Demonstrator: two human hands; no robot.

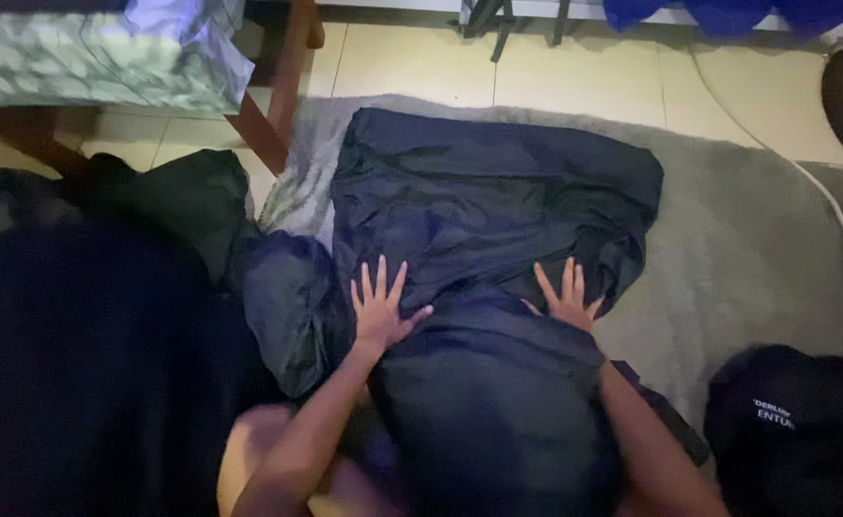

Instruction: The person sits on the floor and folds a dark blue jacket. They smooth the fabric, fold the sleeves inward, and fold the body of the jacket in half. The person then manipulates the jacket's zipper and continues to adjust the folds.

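A dark navy garment (484, 206) of thin shiny fabric lies spread on a grey rug (747, 239), its near end draped toward my lap. My left hand (380, 306) rests flat on the garment's left side with fingers spread. My right hand (565, 302) presses flat on its right side, fingers apart. Neither hand grips the cloth. A folded flap or sleeve (287, 297) of the same fabric bulges out to the left of my left hand.
A pile of dark clothes (86, 316) fills the left side. A dark cap-like item with white print (795, 421) lies at the lower right. A wooden-legged bed or table (268, 105) stands at the back left; a white cable (838, 215) runs along the rug's right.
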